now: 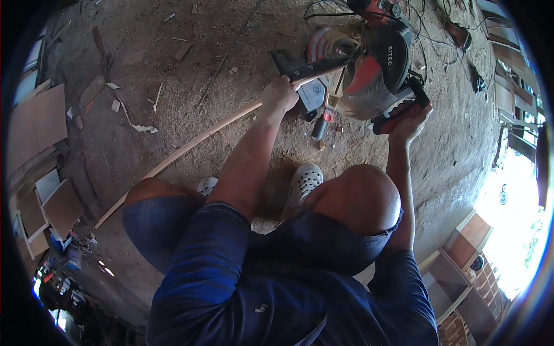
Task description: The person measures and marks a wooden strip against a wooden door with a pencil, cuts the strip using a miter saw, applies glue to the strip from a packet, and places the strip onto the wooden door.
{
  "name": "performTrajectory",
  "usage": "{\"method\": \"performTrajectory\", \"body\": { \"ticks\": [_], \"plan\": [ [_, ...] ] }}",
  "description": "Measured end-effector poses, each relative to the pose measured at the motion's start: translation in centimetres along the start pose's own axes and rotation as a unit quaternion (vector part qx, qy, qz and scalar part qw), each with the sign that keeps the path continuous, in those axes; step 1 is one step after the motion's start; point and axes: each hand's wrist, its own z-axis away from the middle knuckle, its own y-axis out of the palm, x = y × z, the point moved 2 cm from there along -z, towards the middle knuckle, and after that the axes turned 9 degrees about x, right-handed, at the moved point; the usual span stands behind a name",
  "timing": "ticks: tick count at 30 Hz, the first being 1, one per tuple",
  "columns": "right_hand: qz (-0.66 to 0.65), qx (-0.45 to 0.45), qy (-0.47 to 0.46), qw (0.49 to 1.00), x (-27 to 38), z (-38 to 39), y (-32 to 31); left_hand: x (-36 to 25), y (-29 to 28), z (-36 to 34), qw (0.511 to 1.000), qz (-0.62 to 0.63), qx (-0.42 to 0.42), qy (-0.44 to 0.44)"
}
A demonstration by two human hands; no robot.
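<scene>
A red and black miter saw (398,52) stands on the ground in front of me, its clear guard low over the saw table. My left hand (280,95) is closed around a long, thin wooden strip (199,143) and keeps it against the saw's black fence (314,68). The strip runs back past my left knee toward the lower left. My right hand (411,122) is wrapped round the saw's handle (398,111) on the right side. Where the blade meets the strip is hidden by the guard.
Sawdust and wood scraps (133,57) litter the dirt floor. Wooden boards (43,124) lean at the left. Black cables (424,29) lie behind the saw, near another power tool (459,36). My shoe (306,181) is close to the saw's clamp knob (319,128). More wood stands at the right.
</scene>
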Motion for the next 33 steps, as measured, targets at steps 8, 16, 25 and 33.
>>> {"method": "performTrajectory", "body": {
  "ticks": [8,16,25,33],
  "plan": [
    [-0.019,-0.019,0.004,1.0,-1.3,0.6,-0.3,-0.2,-0.1,0.1,1.0,0.013,-0.007,0.016],
    [0.008,-0.029,-0.01,0.999,-2.3,1.6,0.1,-0.1,-0.3,0.4,1.0,0.012,-0.011,0.001],
    [-0.01,-0.041,-0.019,0.999,-5.1,2.4,-0.6,-0.9,-0.9,0.7,1.0,0.016,0.015,-0.001],
    [-0.026,-0.002,-0.021,0.999,-2.4,0.9,-0.7,-0.5,-0.6,0.3,1.0,0.02,-0.014,0.0]
  ]
}}
